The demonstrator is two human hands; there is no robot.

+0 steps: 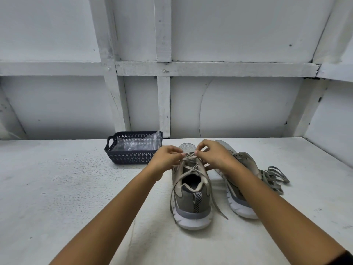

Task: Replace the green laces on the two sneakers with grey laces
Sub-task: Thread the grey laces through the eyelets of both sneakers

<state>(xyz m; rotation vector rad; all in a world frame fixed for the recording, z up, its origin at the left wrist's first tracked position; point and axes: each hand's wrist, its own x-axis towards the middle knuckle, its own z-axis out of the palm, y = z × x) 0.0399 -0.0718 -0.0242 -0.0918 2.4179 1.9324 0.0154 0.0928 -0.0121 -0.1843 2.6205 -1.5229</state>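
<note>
Two grey-olive sneakers with white soles stand heel toward me on the white table. The left sneaker [192, 199] carries a pale lace [188, 170] threaded through its eyelets, with both ends trailing down its sides. My left hand [166, 156] and my right hand [212, 153] meet over its tongue, each pinching the lace near the lower eyelets. The right sneaker [239, 194] stands beside it, partly hidden by my right forearm. A loose bundle of greyish-green lace [274, 175] lies on the table to its right.
A dark perforated plastic basket [131, 156] holding a clear plastic bag [136, 143] sits behind and left of the sneakers. A white wood-framed wall [164, 104] rises at the table's far edge.
</note>
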